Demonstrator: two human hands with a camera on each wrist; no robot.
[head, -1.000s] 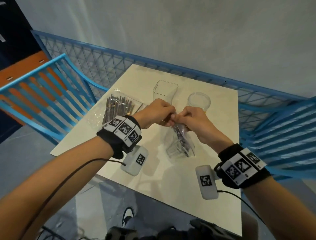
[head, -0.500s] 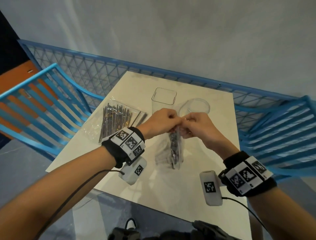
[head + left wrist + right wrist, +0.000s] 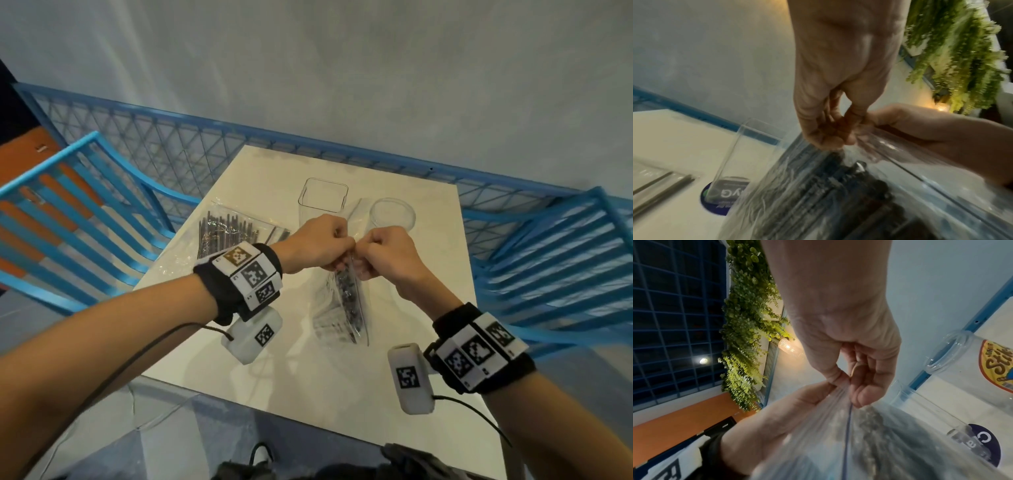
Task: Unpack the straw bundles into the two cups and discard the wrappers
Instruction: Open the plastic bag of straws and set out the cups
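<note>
A clear plastic wrapper full of dark straws (image 3: 347, 301) hangs above the white table (image 3: 342, 387). My left hand (image 3: 320, 245) and right hand (image 3: 383, 255) pinch its top edge side by side, fists nearly touching. The wrist views show the same bag (image 3: 818, 194) (image 3: 849, 443) with my left hand's fingers (image 3: 828, 138) and my right hand's fingers (image 3: 857, 395) pinching the film. Behind the hands stand a square clear cup (image 3: 323, 195) and a round clear cup (image 3: 392, 214), both holding no straws. A second wrapped straw bundle (image 3: 227, 233) lies flat at the left.
Blue slatted chairs stand left (image 3: 68, 219) and right (image 3: 555, 260) of the table. A blue mesh fence (image 3: 191, 150) runs behind it before a grey wall. The table's near edge (image 3: 274, 418) is close to my body.
The bag now hangs more upright under my hands, which have risen slightly and stayed pinched together at its top. The head view has tilted, showing more of the table.
</note>
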